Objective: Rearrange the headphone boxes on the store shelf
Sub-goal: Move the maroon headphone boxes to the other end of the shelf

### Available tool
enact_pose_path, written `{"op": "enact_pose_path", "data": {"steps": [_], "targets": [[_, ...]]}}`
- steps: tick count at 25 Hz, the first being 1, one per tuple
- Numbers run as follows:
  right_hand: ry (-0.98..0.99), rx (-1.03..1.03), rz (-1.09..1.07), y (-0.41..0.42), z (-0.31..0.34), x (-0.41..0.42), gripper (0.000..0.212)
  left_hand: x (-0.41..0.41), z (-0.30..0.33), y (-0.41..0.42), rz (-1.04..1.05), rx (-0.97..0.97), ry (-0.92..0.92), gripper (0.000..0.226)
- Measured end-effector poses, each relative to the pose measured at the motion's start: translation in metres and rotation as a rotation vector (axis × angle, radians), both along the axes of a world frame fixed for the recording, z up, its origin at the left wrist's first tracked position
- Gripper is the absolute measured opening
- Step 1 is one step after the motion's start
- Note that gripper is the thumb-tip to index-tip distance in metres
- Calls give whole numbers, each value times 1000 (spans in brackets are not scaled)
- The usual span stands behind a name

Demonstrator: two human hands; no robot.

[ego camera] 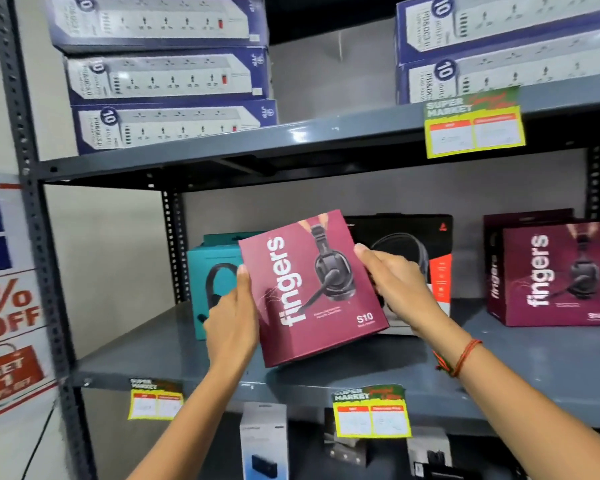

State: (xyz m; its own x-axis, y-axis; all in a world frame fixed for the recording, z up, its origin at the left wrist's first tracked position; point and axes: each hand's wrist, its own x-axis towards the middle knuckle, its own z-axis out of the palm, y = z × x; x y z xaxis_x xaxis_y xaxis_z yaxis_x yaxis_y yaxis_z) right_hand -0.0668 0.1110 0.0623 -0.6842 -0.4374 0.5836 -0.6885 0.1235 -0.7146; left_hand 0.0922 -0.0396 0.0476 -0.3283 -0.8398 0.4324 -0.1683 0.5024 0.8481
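I have the maroon headphone box (312,289) gripped between both hands, tilted and lifted above the grey shelf (499,372). My left hand (231,313) clamps its left edge, my right hand (394,282) its right edge, fingers pressed together along the sides. Behind it stand a teal box (205,268) and a black box (413,237); a second maroon box (555,275) sits well apart to the right.

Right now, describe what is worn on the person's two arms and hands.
Both forearms are bare, with no sleeves in view. The right wrist carries a thin thread bracelet in red and orange with green strands, its loose ends knotted at one side. The left hand and right hand show no gloves, rings or watch.
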Motion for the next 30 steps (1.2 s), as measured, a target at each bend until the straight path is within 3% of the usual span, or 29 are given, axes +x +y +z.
{"op": "enact_pose_path", "data": {"steps": [9,12,15,17,22,27,30], "targets": [[-12,-98,210,53,-9,-5,64,-11,-30,76,-38,34,658,42],[-51,-170,271,84,-8,-10,74,-28,-38,99,-124,5,827,49],[-42,-307,214,134,-4,-24,59,-63,-32,133,-342,-77,904,58],[-55,-390,139,175,0,-41,45,-90,-24,159,-481,-147,852,58],[-102,-456,-51,271,-10,-98,28,-168,-10,223,-789,-195,502,67],[-236,-360,-147,321,-54,-162,58,-239,-32,245,-999,35,169,75],[-288,-308,-136,329,-67,-188,78,-260,-43,251,-1041,97,106,65]]}}
